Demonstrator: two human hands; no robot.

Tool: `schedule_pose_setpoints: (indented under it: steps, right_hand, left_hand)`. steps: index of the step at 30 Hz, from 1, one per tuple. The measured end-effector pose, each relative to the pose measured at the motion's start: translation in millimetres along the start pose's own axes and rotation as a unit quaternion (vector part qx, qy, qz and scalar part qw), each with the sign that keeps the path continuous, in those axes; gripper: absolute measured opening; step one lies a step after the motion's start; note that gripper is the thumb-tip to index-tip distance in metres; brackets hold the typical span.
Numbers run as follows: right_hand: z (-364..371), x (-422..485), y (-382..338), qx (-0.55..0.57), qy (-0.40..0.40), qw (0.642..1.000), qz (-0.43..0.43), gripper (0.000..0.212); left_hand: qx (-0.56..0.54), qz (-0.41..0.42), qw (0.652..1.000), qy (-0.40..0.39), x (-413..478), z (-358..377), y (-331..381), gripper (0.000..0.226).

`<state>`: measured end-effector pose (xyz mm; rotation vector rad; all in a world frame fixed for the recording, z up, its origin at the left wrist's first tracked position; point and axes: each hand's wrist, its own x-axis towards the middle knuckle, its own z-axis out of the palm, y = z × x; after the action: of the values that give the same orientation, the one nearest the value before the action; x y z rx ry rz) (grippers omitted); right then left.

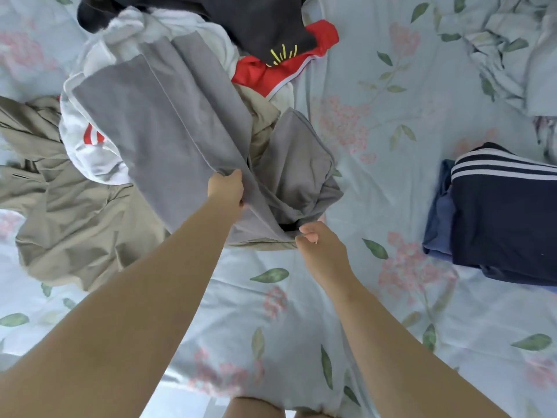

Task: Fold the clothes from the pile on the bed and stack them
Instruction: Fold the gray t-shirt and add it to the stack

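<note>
Garment (168,122), grey, draped over the pile (241,19); your left hand (226,188) grips its edge, your right hand (316,245) pinches its lower corner. Folded navy stack (506,221), right of the pile.

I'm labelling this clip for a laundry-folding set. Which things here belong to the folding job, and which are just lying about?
Part of the job:
grey garment, gripped by the left hand and pinched by the right hand
unfolded pile: khaki garment, white garment, red and black garment
folded navy stack

Just lying about:
floral bedsheet
crumpled bedding, top right
</note>
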<state>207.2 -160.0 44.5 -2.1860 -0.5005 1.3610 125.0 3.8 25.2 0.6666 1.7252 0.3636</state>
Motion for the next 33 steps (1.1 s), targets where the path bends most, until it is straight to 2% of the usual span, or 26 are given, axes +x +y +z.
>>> schedule_pose_setpoints:
  steps: [3, 6, 8, 10, 13, 15, 18, 20, 25, 27, 29, 30, 31, 33]
  right_hand:
    - [-1, -7, -12, 0.003, -0.004, 0.999, -0.045, 0.041]
    - [-1, -24, -34, 0.011, -0.007, 0.99, -0.139, 0.056]
    - [-3, -39, -53, -0.028, 0.0, 0.972, -0.232, 0.061]
    - [-8, -54, -70, -0.107, 0.008, 0.949, -0.296, 0.055]
    - [-27, -86, -93, -0.215, 0.066, 0.93, -0.291, 0.023]
    - [-44, -107, -101, -0.257, 0.121, 0.912, -0.297, 0.023]
    - [-70, -137, -104, -0.276, 0.133, 0.897, -0.317, 0.026]
    - [-86, -154, -102, -0.277, 0.145, 0.889, -0.334, 0.012]
    - [-105, -186, -93, -0.245, 0.178, 0.896, -0.324, 0.012]
    - [-110, -194, -90, -0.229, 0.176, 0.898, -0.331, 0.01]
    - [-115, -202, -89, -0.233, 0.153, 0.905, -0.322, 0.018]
    - [-118, -204, -88, -0.254, 0.147, 0.905, -0.308, 0.016]
    - [-121, -207, -86, -0.278, 0.135, 0.905, -0.291, 0.004]
    - [-125, -210, -80, -0.304, 0.123, 0.911, -0.249, 0.027]
  left_hand:
    - [-0.005, 0.031, 0.999, -0.017, -24, -12, 7, 0.018]
    - [-0.04, 0.064, 0.994, -0.078, -64, -31, 17, 0.008]
    - [-0.038, 0.098, 0.986, -0.13, -95, -43, 26, 0.014]
    - [-0.026, 0.137, 0.976, -0.165, -130, -57, 39, 0.016]
    - [-0.018, 0.184, 0.96, -0.212, -180, -77, 60, 0.028]
    - [-0.026, 0.225, 0.946, -0.23, -209, -87, 68, 0.036]
    - [-0.074, 0.233, 0.951, -0.19, -245, -93, 77, 0.052]
    - [-0.113, 0.228, 0.95, -0.181, -263, -91, 78, 0.037]
    - [-0.167, 0.202, 0.95, -0.17, -286, -89, 72, 0.016]
    - [-0.185, 0.197, 0.948, -0.169, -293, -90, 72, 0.013]
    - [-0.203, 0.202, 0.944, -0.164, -299, -94, 74, 0.014]
    - [-0.213, 0.206, 0.941, -0.163, -301, -97, 75, 0.014]
    - [-0.226, 0.212, 0.936, -0.167, -304, -101, 76, 0.013]
    - [-0.247, 0.229, 0.925, -0.175, -308, -110, 77, 0.015]
